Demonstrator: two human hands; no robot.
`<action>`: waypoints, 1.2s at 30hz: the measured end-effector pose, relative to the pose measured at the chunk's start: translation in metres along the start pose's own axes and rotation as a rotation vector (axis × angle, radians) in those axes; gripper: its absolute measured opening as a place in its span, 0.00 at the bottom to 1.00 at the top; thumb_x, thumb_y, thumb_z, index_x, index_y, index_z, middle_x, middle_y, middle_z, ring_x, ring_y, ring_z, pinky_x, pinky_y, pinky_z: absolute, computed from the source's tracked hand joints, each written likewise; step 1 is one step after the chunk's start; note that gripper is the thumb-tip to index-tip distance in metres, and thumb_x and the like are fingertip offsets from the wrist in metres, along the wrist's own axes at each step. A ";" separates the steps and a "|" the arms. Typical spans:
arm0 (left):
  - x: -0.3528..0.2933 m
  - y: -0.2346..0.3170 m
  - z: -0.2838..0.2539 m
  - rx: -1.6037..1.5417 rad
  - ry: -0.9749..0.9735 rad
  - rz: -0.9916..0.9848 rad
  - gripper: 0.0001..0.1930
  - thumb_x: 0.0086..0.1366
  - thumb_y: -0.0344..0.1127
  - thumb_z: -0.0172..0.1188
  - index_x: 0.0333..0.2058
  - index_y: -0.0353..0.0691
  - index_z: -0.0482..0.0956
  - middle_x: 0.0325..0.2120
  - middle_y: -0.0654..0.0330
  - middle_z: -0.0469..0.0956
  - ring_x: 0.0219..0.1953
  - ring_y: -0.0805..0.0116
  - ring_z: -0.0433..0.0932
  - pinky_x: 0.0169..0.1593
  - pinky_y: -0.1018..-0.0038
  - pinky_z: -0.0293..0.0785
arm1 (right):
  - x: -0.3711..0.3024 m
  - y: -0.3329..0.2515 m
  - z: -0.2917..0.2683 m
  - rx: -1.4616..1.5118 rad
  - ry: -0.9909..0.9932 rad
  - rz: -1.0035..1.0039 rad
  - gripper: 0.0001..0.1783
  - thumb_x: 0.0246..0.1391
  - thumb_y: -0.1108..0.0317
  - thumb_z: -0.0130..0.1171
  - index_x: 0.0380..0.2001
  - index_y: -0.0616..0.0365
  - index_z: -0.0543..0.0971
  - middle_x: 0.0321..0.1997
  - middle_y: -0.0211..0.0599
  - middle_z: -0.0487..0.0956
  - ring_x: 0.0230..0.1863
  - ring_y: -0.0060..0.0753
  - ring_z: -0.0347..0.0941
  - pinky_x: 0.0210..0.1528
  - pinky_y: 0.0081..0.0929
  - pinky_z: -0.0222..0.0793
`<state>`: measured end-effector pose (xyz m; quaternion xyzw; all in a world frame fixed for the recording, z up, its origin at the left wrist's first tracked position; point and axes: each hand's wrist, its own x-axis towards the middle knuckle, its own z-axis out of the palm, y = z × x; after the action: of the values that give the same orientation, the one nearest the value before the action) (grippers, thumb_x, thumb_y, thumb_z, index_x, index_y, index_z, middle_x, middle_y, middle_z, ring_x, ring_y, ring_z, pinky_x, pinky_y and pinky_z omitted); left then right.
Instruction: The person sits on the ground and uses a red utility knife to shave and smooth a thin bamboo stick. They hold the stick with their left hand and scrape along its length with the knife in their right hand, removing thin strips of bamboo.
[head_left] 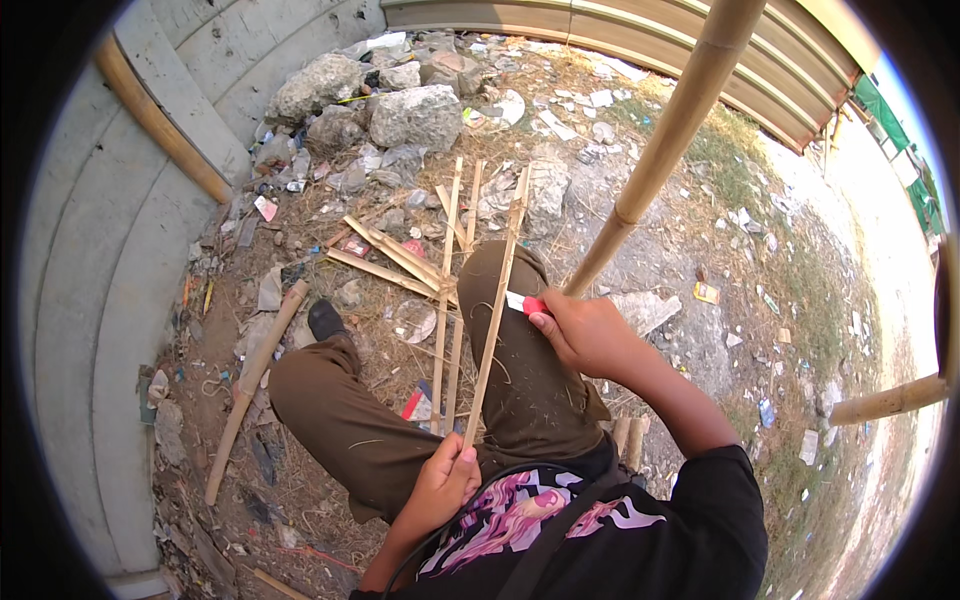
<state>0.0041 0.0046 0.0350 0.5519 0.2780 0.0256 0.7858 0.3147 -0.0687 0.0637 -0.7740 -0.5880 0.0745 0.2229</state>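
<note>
My left hand (pixel 445 483) is closed around the near end of a split bamboo strip (pixel 489 345), low in front of my shirt. The strip slants up and away across my right thigh. My right hand (pixel 590 333) grips a knife (pixel 533 305) with a red handle. Its short pale blade lies against the strip's right side, about halfway along; the fingers hide part of the handle. Thin shavings cling to my brown trousers (pixel 530 390). Between my legs, more bamboo strips (pixel 400 255) lie crossed on the ground, some pointing away from me.
A thick bamboo pole (pixel 650 150) rises close beyond my right hand. Another bamboo length (pixel 255 392) lies left of my foot. Large rocks (pixel 415 117) and litter sit ahead. A grey wall (pixel 80 300) stands left, a ribbed metal fence (pixel 640 40) at the back.
</note>
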 end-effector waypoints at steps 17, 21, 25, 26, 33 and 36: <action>-0.006 -0.007 0.007 0.189 0.073 0.033 0.12 0.82 0.40 0.48 0.39 0.38 0.66 0.19 0.69 0.67 0.20 0.84 0.62 0.25 0.82 0.59 | 0.015 0.003 0.008 -0.180 0.184 -0.118 0.17 0.71 0.50 0.52 0.36 0.50 0.75 0.23 0.33 0.81 0.21 0.47 0.79 0.19 0.44 0.69; -0.011 0.000 0.009 0.194 0.080 0.027 0.12 0.82 0.40 0.48 0.38 0.39 0.65 0.19 0.69 0.67 0.20 0.84 0.62 0.25 0.82 0.60 | 0.019 0.010 0.013 -0.152 0.224 -0.020 0.17 0.70 0.49 0.53 0.36 0.51 0.75 0.22 0.37 0.80 0.21 0.48 0.79 0.20 0.46 0.68; -0.020 -0.002 0.010 0.219 0.083 0.023 0.12 0.81 0.39 0.48 0.37 0.39 0.65 0.19 0.69 0.68 0.20 0.84 0.62 0.24 0.82 0.59 | 0.030 0.028 0.013 -0.034 0.234 0.105 0.17 0.70 0.50 0.54 0.37 0.52 0.75 0.20 0.40 0.78 0.22 0.49 0.79 0.23 0.46 0.70; -0.020 -0.002 0.009 0.220 0.085 0.018 0.12 0.81 0.39 0.48 0.37 0.39 0.65 0.19 0.69 0.68 0.20 0.84 0.62 0.24 0.82 0.59 | 0.030 0.027 0.014 0.024 0.245 0.097 0.16 0.70 0.51 0.54 0.37 0.53 0.75 0.20 0.41 0.78 0.23 0.50 0.79 0.24 0.46 0.70; -0.010 0.001 0.004 0.154 0.070 -0.035 0.13 0.81 0.40 0.50 0.37 0.37 0.68 0.18 0.68 0.71 0.21 0.83 0.66 0.27 0.79 0.64 | 0.020 0.018 0.015 0.066 0.176 -0.023 0.15 0.70 0.53 0.54 0.39 0.54 0.73 0.26 0.41 0.80 0.26 0.51 0.80 0.28 0.46 0.72; 0.000 0.001 0.001 0.079 0.048 -0.036 0.13 0.81 0.40 0.50 0.37 0.38 0.68 0.19 0.68 0.70 0.21 0.84 0.65 0.27 0.81 0.62 | 0.020 0.018 0.023 0.129 0.195 0.031 0.15 0.70 0.53 0.54 0.41 0.55 0.73 0.25 0.44 0.80 0.27 0.54 0.80 0.29 0.48 0.72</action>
<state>0.0043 0.0042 0.0363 0.5768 0.3072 0.0136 0.7568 0.3276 -0.0479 0.0383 -0.7706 -0.5454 0.0399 0.3274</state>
